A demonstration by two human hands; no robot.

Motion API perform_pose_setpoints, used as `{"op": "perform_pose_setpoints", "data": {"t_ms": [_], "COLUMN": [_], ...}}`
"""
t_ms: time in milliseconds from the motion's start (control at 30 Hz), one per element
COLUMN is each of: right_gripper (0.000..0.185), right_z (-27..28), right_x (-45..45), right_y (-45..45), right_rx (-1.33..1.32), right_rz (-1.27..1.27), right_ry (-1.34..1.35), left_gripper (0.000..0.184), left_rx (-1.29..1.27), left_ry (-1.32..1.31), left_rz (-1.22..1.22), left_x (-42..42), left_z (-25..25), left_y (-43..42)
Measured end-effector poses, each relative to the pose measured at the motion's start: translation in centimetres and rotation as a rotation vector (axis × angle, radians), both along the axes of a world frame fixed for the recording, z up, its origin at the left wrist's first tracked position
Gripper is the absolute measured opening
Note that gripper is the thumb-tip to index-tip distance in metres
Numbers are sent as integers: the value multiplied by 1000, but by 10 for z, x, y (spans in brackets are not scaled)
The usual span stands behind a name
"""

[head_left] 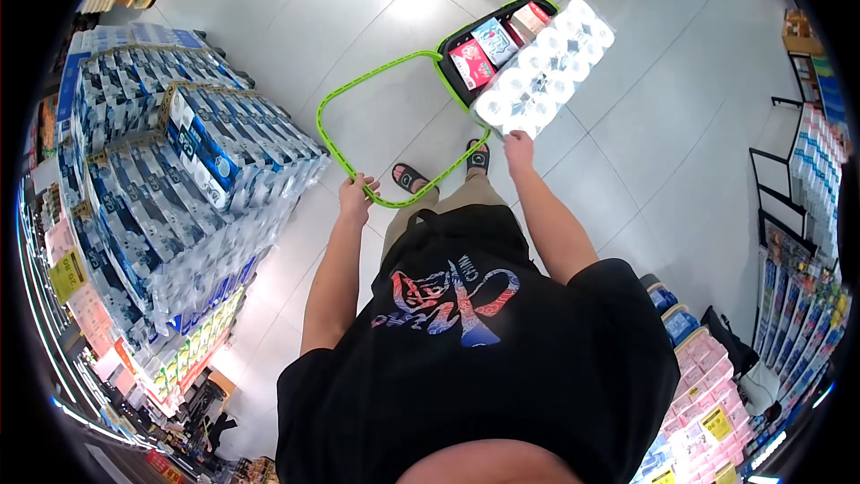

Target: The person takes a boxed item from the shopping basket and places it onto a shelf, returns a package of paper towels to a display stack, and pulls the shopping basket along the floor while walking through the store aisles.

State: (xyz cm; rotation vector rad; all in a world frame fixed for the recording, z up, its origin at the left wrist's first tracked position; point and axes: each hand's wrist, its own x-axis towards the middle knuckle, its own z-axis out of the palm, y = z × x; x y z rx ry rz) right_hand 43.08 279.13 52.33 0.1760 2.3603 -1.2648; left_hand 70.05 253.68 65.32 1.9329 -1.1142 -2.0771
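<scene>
Hands: apart from each other, each occupied. Left hand (356,195) has its fingers hooked round the near-left corner of the green handle (320,116). Right hand (518,151) is clamped on the near end of a clear-wrapped pack of toilet rolls (544,64).

Location: the toilet roll pack lies slantwise along the right side of the black basket (460,39), overlapping its edge in this view. Whether it rests on the rim, stands on the floor (672,36) or hangs from the hand cannot be told from above. The handle loops out from the basket towards the person, over the floor.

Basket contents: a pink-red pack (472,65) nearest, a blue-and-white pack (494,40) beyond it, a pale-and-red pack (530,20) at the far end. More may be hidden beneath the rolls.

Progress (judgement): the three smaller packs are already inside. The roll pack appears not to be settled within the basket; its placing looks unfinished, and the right hand has not released it.

Surroundings: tall stack of blue-and-white packs (215,143) at left; pink packs (703,372) at lower right.
</scene>
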Motion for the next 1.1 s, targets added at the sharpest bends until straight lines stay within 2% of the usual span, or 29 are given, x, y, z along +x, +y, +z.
{"op": "perform_pose_setpoints", "data": {"t_ms": [67, 233, 300, 367, 500, 633, 733, 800, 900, 967, 1033, 1100], "right_gripper": [42, 52, 51, 52, 55, 60, 67, 80, 89, 91, 93, 88], "right_z": [9, -18, -37, -46, -16, 0, -23, 4, 2, -14, -27, -39], "right_x": [0, 14, 19, 24, 40, 23, 20, 3, -19, -34, -41, -49], "right_y": [24, 56, 63, 65, 51, 68, 82, 78, 66, 59, 54, 49], "right_rx": [271, 365, 233, 212, 138, 77, 88, 16, -6, -51, -101, -260], "right_rz": [8, -10, -117, -152, -182, -259, -299, -368, -360, -348, -335, -270], "right_ry": [18, -58, -188, -188, -146, -188, -262, -396, -441, -475, -518, -603], "left_gripper": [35, 36, 35, 34, 30, 38, 44, 46, 43, 40, 37, 37], "left_rx": [-6, 60, 72, 70, 83, 111, 93, 69, -37, -58, -22, 29], "left_ry": [-83, -122, -127, -195, -263, -310, -347, -333, -331, -320, -326, -344], "left_rz": [-37, -50, -62, -98, -126, -214, -263, -270, -351, -454, -455, -525], "left_x": [7, 27, 36, 40, 51, 51, 72, 80, 85, 77, 60, 36], "left_z": [-3, -16, -25, -45, -66, -77, -70, -63, -56, -50, -42, -45], "left_y": [0, -8, -14, -19, -29, -30, -41, -40, -29, -12, 9, 22]}}
